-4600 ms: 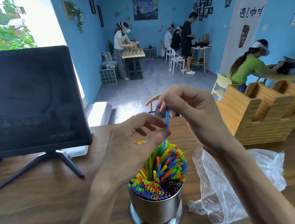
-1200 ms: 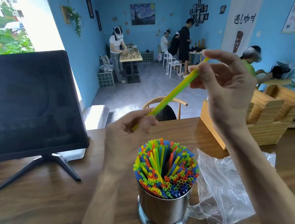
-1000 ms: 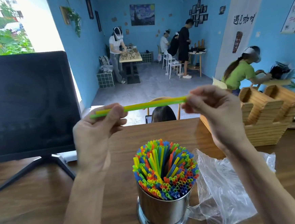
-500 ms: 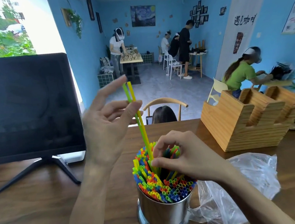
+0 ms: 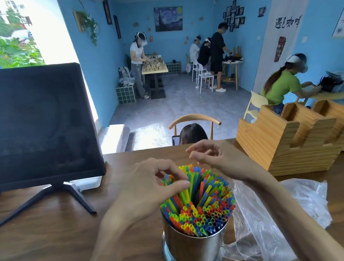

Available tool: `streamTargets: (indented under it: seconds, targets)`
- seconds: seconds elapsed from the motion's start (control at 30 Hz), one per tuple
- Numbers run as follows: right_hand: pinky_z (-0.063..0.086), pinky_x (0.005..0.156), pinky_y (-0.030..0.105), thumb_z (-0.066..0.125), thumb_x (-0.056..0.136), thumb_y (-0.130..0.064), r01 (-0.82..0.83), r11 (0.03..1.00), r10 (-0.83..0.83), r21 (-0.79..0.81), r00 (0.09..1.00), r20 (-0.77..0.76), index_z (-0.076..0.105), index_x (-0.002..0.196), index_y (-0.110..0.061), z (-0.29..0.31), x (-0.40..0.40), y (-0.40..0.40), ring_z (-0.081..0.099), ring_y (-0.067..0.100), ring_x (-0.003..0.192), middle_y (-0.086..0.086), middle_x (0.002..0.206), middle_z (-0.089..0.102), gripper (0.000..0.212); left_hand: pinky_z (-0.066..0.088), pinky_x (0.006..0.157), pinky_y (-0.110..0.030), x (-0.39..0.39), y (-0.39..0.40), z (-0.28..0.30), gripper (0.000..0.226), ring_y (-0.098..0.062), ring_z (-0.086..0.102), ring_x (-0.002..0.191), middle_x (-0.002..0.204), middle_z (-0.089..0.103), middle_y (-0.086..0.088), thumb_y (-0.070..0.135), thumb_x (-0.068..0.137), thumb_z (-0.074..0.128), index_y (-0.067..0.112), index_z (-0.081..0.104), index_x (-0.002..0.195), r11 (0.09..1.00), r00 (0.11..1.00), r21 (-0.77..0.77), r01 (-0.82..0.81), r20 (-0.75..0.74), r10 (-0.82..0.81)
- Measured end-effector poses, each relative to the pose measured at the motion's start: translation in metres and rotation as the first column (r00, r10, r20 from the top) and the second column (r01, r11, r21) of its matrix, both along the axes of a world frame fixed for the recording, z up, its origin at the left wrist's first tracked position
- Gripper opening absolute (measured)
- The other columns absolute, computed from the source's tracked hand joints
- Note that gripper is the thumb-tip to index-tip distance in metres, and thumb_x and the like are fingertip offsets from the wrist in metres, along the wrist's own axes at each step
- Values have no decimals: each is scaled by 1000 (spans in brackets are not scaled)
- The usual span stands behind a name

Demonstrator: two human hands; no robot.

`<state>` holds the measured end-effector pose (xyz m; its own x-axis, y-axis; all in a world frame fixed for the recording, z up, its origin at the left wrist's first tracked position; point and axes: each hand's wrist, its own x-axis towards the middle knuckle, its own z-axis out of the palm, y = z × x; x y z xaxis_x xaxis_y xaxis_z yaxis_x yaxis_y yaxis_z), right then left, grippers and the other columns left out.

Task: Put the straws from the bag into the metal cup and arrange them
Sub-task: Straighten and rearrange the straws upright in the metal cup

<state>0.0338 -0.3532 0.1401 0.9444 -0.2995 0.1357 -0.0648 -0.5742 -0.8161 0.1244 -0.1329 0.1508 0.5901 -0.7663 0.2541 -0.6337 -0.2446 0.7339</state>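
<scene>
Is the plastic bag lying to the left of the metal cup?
No, the plastic bag lies to the right of the metal cup.
</scene>
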Motion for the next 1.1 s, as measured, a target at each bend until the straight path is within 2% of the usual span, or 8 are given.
streamTargets:
  seconds: [0.13, 0.33, 0.5, 0.6, 0.7, 0.77, 0.9, 1.1]
  targets:
    - [55, 76, 24, 67, 95, -44, -148, 989, 146, -13, 987, -73, 79, 106, -28, 0, 6, 6, 72, 5, 87, -12, 93, 77, 23, 53, 82, -29, 2, 2, 3, 25, -3, 60, 100, 93, 70, 22, 64, 72, 70, 42, 78, 77, 999, 999, -16, 36, 9, -36]
    - [57, 75, 26, 71, 92, -38, -159, 987, 158, -6, 987, -32, 82, 95, -19, 4, 10, 5, 73, 12, 83, -5, 85, 78, 21, 54, 74, -24, 1, 2, -1, 25, -5, 65, 91, 88, 72, 23, 60, 77, 63, 42, 77, 85, 993, 1000, -114, 1, -3, -2]
    - [49, 71, 19, 71, 91, -37, -131, 991, 131, 5, 988, 84, 81, 93, -16, 18, 5, 9, 68, 7, 75, -6, 80, 76, 22, 51, 74, -14, 3, -2, 1, 9, -3, 65, 90, 89, 73, 21, 33, 89, 72, 39, 76, 93, 975, 997, -213, -66, -49, 57]
    - [55, 72, 36, 70, 95, -31, -128, 986, 146, -105, 971, 190, 79, 93, -19, 30, 2, 15, 69, 23, 80, 1, 82, 76, 15, 51, 74, -14, 3, -12, 4, 23, 0, 64, 85, 91, 71, 18, 44, 85, 72, 39, 73, 107, 978, 990, -197, -68, -137, 41]
    - [55, 74, 45, 70, 95, -29, -76, 982, 130, -173, 938, 322, 77, 91, -22, 44, 1, 23, 69, 21, 78, -3, 83, 75, 11, 53, 80, -21, 6, -21, 6, 40, 1, 64, 92, 97, 70, 23, 65, 77, 64, 46, 70, 111, 996, 991, -89, -20, -137, 8]
    - [58, 74, 43, 69, 95, -29, -34, 986, 97, -164, 913, 396, 75, 92, -24, 55, 1, 25, 72, 17, 78, -4, 83, 76, 8, 53, 86, -21, 5, -26, 8, 29, 4, 66, 98, 101, 72, 26, 54, 85, 68, 45, 72, 111, 997, 985, -60, 57, -157, -66]
    - [53, 64, 25, 70, 94, -29, 11, 992, 50, -128, 883, 467, 74, 92, -21, 72, -4, 28, 68, 6, 69, -6, 77, 73, 10, 53, 90, -18, 0, -31, 10, 18, 3, 70, 99, 100, 77, 16, 34, 98, 61, 32, 73, 111, 984, 966, -95, 150, -197, -166]
    - [55, 70, 50, 77, 80, -37, -104, 993, 122, -64, 878, 463, 75, 106, -21, 72, -11, 37, 69, 35, 75, 17, 85, 74, 31, 53, 82, -14, -5, -33, 18, 21, -3, 74, 91, 92, 79, 9, 31, 97, 59, 22, 76, 105, 962, 955, -208, 176, -201, -218]
